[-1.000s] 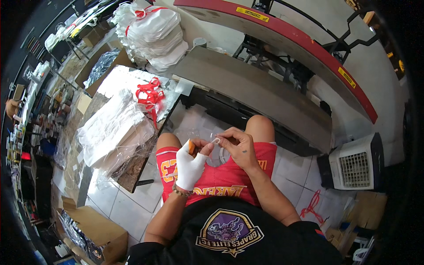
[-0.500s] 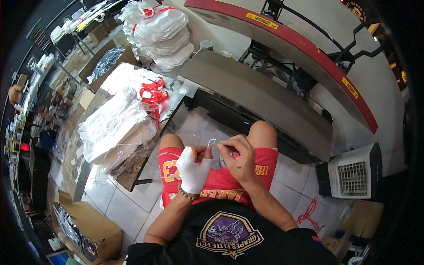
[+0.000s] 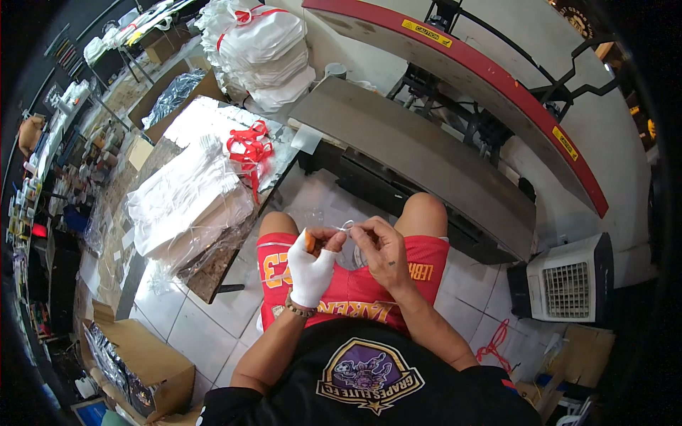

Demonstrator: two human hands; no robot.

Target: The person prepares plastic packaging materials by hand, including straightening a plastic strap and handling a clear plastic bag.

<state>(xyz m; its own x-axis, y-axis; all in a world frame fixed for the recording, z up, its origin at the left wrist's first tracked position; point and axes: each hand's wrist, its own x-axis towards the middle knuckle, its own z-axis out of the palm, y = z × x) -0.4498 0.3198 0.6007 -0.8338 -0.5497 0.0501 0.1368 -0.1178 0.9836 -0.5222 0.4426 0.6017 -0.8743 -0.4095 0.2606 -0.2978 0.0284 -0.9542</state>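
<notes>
Above my lap, a thin white string forms a small loop between my hands. My left hand, in a white fingerless covering with something orange near the thumb, pinches one side of it. My right hand is bare and pinches the other side between thumb and fingertips. The fingertips of both hands nearly meet. A stack of white fabric pieces with clear plastic lies on the table to my left. Beside that stack is a tangle of red ribbon.
A heat press stands ahead, its grey lower bed beneath a raised red-edged upper plate. Bundled white fabric is piled at the back. An open cardboard box sits lower left, an air cooler at right, red cord on the floor.
My right hand has come in closer to my left. Its fingers now meet the string's loop, which earlier stood up from my left fingertips.
</notes>
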